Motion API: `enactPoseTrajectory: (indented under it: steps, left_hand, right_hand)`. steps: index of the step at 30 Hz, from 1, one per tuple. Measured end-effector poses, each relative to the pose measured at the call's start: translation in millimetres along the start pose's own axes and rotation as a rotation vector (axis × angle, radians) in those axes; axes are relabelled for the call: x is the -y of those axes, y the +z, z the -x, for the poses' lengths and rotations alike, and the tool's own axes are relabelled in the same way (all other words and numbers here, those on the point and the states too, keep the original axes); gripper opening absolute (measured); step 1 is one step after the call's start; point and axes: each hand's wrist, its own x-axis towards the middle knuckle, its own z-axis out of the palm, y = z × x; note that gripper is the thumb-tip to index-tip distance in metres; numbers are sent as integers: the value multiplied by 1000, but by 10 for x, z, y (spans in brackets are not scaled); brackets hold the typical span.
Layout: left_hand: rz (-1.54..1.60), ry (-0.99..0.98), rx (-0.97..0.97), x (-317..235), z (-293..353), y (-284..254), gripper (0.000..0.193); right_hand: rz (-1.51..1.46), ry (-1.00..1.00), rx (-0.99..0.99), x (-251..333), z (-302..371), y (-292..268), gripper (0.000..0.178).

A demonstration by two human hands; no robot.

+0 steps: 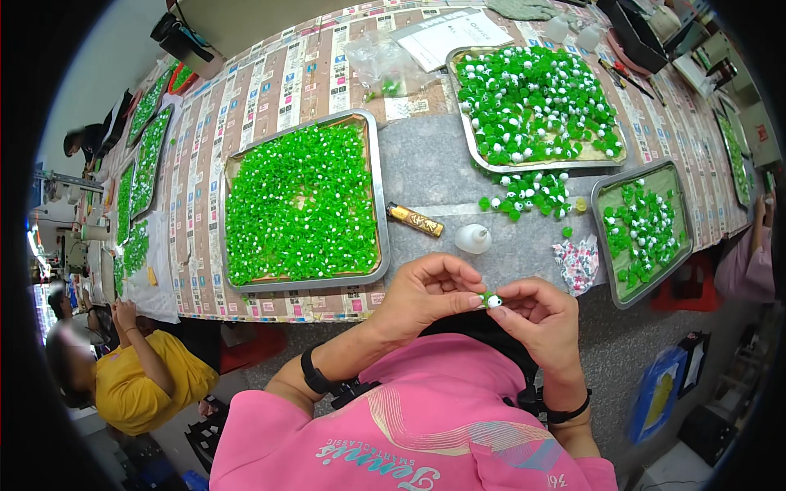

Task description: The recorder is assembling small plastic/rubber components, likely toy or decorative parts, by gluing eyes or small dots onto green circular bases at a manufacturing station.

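Observation:
Between the fingertips of my two hands is a small green piece with a white eyeball, held just off the table's near edge. My left hand pinches it from one side, and my right hand closes on the other. Beyond them a white squeeze bottle stands on the grey mat. A gold and black lighter-like stick lies left of the bottle. Loose green pieces with white eyeballs are heaped farther back, and a floral cloth lies right of the bottle.
To the left is a metal tray full of green pieces. Another tray of green and white pieces stands at the back right, with a smaller tray nearer. A plastic bag lies behind. A person in yellow sits at left.

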Motion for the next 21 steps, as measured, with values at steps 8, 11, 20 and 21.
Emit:
enactPoseTrajectory:
  steps: [8,11,20,21]
  left_hand:
    - [-132,90,15,41,-1,-24,19]
    - [-165,122,14,52,0,-31,16]
    - [-196,118,-25,43,14,-10,13]
    - [-186,119,-23,45,17,-11,14]
  right_hand:
    - [164,-103,-19,-26,16,-3,17]
    - [190,-142,-28,-65,5,-8,15]
    - [206,-199,-47,-168,24,-3,16]
    - [214,-214,-58,-169,24,5,16]
